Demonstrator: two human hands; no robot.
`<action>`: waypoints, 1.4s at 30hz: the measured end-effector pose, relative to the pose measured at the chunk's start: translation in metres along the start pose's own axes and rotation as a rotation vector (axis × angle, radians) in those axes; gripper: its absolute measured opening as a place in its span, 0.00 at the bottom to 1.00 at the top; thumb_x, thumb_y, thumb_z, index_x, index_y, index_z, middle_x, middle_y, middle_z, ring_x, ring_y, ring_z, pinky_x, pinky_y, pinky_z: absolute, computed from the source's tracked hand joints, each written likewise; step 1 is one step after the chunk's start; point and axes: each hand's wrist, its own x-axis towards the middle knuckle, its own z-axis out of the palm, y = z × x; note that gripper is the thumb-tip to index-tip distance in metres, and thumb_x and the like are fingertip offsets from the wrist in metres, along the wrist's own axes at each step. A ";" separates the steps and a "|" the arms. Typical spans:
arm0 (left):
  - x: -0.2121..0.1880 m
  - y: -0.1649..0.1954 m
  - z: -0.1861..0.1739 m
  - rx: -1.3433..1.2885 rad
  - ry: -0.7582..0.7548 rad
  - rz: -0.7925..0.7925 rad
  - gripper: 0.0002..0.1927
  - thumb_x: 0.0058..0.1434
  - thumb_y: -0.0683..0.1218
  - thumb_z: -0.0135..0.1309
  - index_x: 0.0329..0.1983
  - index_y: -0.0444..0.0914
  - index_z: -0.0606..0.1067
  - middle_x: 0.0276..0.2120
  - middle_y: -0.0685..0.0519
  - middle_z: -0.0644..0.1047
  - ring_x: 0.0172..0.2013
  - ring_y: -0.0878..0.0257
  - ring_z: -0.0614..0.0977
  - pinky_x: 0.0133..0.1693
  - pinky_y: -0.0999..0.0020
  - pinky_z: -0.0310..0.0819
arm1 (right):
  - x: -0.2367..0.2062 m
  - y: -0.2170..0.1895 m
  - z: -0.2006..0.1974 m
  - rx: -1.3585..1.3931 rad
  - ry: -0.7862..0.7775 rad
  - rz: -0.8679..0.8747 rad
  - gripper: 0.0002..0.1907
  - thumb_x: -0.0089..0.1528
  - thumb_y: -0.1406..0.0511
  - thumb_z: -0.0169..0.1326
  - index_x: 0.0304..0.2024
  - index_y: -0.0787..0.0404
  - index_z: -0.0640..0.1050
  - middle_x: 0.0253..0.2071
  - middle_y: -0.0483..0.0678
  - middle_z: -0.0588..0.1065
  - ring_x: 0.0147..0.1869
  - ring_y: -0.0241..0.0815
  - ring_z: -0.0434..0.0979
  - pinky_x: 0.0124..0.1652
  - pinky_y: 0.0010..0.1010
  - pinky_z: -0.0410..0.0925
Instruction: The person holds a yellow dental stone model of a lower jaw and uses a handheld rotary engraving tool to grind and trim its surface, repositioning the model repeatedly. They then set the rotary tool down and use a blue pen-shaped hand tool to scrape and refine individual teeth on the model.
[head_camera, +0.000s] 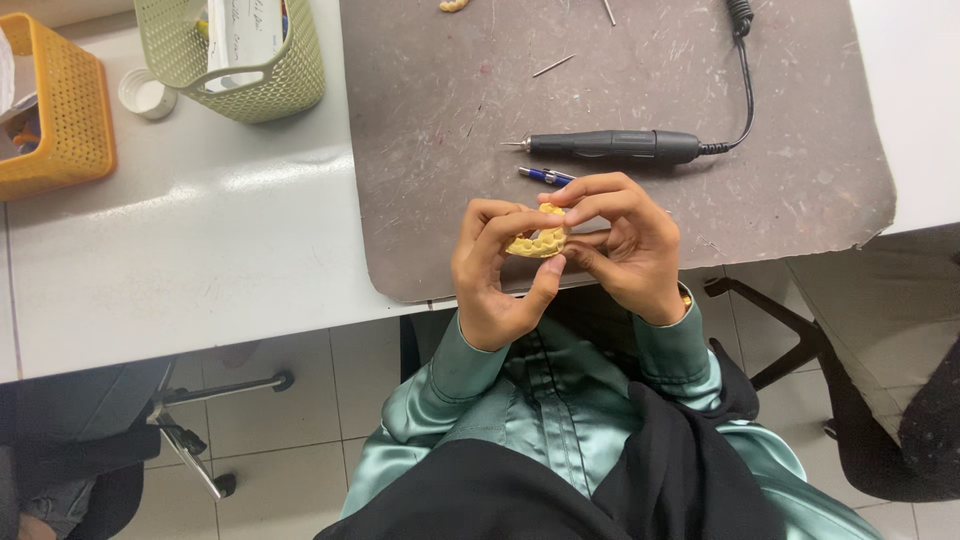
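Note:
A small yellow dental cast (538, 241), shaped like an arch of teeth, is held between both hands just above the near edge of a grey work mat (610, 90). My left hand (497, 275) grips it from the left with thumb and fingers. My right hand (625, 240) pinches it from the right, fingers curled over its top. A black corded handpiece (610, 146) with a thin metal tip lies on the mat just beyond the hands. A blue pen (545, 176) lies beside my right fingers.
A green basket (240, 60) with papers and an orange basket (55, 110) stand at the far left of the white table (200, 250), with a white lid (145, 93) between them. Thin metal burs (553, 66) lie on the mat. Chair legs show below.

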 end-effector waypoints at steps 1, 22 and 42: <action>0.000 0.000 0.000 0.004 0.003 0.001 0.20 0.62 0.34 0.60 0.57 0.36 0.75 0.51 0.50 0.67 0.48 0.64 0.76 0.52 0.70 0.76 | 0.000 0.001 0.000 0.000 0.003 0.001 0.16 0.64 0.82 0.57 0.52 0.69 0.71 0.61 0.58 0.67 0.71 0.58 0.74 0.62 0.42 0.80; 0.005 0.004 -0.009 -0.066 -0.090 -0.040 0.16 0.66 0.35 0.56 0.57 0.37 0.75 0.50 0.50 0.70 0.50 0.63 0.79 0.56 0.70 0.77 | -0.013 0.016 -0.001 -0.049 0.190 -0.214 0.22 0.59 0.76 0.68 0.51 0.62 0.73 0.55 0.52 0.71 0.62 0.41 0.76 0.58 0.30 0.79; 0.007 0.003 -0.007 -0.106 -0.070 -0.046 0.16 0.69 0.36 0.58 0.58 0.38 0.74 0.56 0.50 0.70 0.56 0.61 0.79 0.62 0.63 0.78 | -0.008 0.010 0.003 -0.063 0.200 -0.185 0.22 0.59 0.78 0.66 0.51 0.62 0.72 0.58 0.51 0.69 0.63 0.42 0.75 0.58 0.32 0.80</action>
